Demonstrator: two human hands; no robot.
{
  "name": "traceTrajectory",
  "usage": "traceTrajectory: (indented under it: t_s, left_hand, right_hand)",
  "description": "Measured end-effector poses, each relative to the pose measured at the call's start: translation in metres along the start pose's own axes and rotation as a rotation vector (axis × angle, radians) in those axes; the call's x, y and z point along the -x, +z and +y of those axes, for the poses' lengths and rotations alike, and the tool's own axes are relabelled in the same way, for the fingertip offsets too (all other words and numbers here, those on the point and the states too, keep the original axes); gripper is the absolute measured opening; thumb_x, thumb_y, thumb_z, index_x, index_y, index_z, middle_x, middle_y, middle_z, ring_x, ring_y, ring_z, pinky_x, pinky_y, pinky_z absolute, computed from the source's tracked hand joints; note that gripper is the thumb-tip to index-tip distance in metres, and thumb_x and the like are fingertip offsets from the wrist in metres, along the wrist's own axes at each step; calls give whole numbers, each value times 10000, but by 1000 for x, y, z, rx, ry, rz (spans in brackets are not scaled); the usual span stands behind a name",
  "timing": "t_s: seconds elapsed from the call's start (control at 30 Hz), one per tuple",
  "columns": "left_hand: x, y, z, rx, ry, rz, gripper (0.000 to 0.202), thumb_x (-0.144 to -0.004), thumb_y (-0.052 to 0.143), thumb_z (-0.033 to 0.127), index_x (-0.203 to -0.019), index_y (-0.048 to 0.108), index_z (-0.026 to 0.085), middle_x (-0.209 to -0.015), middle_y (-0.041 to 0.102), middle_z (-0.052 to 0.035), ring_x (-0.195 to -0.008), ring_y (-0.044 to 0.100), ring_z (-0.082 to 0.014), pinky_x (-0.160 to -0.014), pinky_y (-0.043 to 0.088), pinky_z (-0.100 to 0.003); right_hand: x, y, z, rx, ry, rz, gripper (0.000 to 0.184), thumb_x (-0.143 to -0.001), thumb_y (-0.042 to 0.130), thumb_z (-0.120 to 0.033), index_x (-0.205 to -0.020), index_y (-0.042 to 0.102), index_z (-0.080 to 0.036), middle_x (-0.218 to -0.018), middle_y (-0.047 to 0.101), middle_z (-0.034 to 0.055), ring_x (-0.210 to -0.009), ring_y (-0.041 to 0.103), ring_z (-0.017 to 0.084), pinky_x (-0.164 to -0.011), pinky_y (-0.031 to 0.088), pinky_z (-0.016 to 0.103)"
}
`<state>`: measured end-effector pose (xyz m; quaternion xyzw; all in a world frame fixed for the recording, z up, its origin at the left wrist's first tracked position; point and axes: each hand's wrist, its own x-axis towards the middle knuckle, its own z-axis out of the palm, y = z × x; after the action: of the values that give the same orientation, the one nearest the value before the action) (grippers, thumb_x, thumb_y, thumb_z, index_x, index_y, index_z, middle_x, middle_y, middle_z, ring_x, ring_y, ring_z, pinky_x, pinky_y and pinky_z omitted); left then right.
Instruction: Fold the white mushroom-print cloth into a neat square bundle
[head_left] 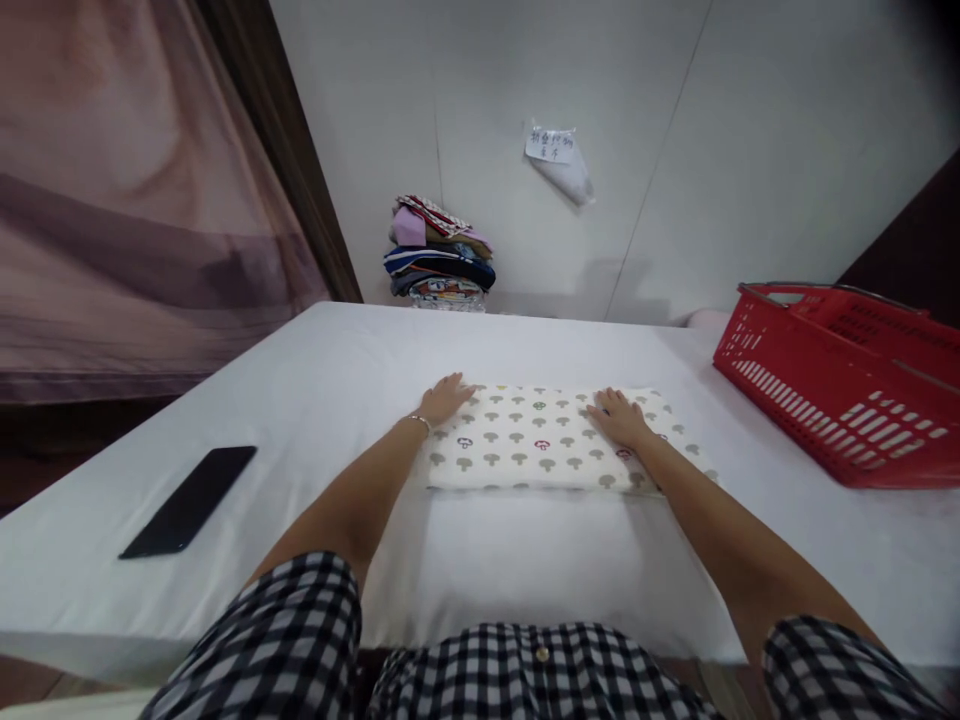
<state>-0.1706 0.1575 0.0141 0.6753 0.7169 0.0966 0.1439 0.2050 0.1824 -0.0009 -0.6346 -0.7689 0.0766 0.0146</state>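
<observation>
A white cloth printed with grey and a few coloured mushrooms (517, 430) lies folded into a wide, flat rectangle on the white-covered table. My left hand (445, 399) rests at its left end, fingers stretched out and touching its upper left corner. Toward the right end, my right hand (621, 418) lies flat on top of the cloth with its fingers spread. Neither hand grips anything. My right forearm covers part of the cloth's lower right side.
On the white tablecloth (315, 400), a black flat phone-like slab (191, 503) lies at the left. A red plastic basket (832, 390) stands at the right. Beyond the far edge, folded fabrics (439, 250) are stacked by the wall, where a labelled plastic bag (561, 165) hangs.
</observation>
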Motion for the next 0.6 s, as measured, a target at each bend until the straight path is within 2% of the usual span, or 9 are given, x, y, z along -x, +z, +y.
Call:
traceTrajectory:
  t_s: [0.07,0.13,0.2,0.3,0.37,0.47,0.57,0.6]
  left_hand:
    - [9,-8,-3,25,-31,18,623,-896,174,559,-1431,246,249,-1519,199,-53,-1388,168,-246,-1077,227,-431]
    - [28,-9,-9,0,-4,47,634,-889,179,586,-1430,248,263,-1529,157,-39,-1399,113,-248,-1094,167,-468]
    - [52,-2,-16,-43,49,50,664,-865,226,630,-1422,266,269,-1532,140,-35,-1402,87,-254,-1101,90,-512]
    - [77,14,-25,-28,60,13,636,-877,227,612,-1420,260,283,-1533,134,-25,-1397,125,-242,-1097,73,-532]
    - [82,21,-27,14,46,13,615,-886,222,599,-1419,255,293,-1535,117,-20,-1396,133,-231,-1097,68,-530]
    - [79,17,-25,62,26,5,586,-884,267,579,-1399,297,300,-1531,134,-15,-1394,141,-234,-1095,60,-530]
    - [82,4,-25,191,-46,45,575,-898,248,545,-1391,323,259,-1510,229,-35,-1360,255,-210,-1095,188,-423]
    - [85,1,-26,230,-87,81,581,-903,233,539,-1389,331,236,-1493,277,-50,-1330,316,-201,-1074,246,-372]
  right_hand:
    - [15,-1,-8,16,-69,40,602,-923,203,-519,-1435,255,-206,-1528,152,73,-1400,92,257,-1100,135,506]
    - [34,4,-16,51,-179,60,589,-924,204,-516,-1441,241,-236,-1531,144,47,-1402,78,250,-1107,123,494]
    - [50,15,-20,78,-230,40,590,-916,213,-540,-1433,261,-260,-1528,161,35,-1400,96,253,-1102,130,502]
    - [61,29,-23,78,-230,21,608,-908,208,-566,-1418,301,-248,-1526,164,36,-1396,123,251,-1094,148,511]
    - [61,33,-25,64,-221,28,615,-906,213,-567,-1415,311,-236,-1527,154,33,-1396,124,251,-1095,146,512]
    - [56,30,-23,10,-224,16,585,-906,237,-548,-1400,341,-253,-1520,186,18,-1391,152,256,-1096,154,513]
    - [57,17,-4,-79,-203,77,511,-914,269,-491,-1343,435,-269,-1466,336,14,-1354,271,238,-1080,252,438]
    - [59,12,9,-98,-172,145,490,-913,290,-474,-1316,472,-264,-1432,397,25,-1333,317,235,-1061,295,403]
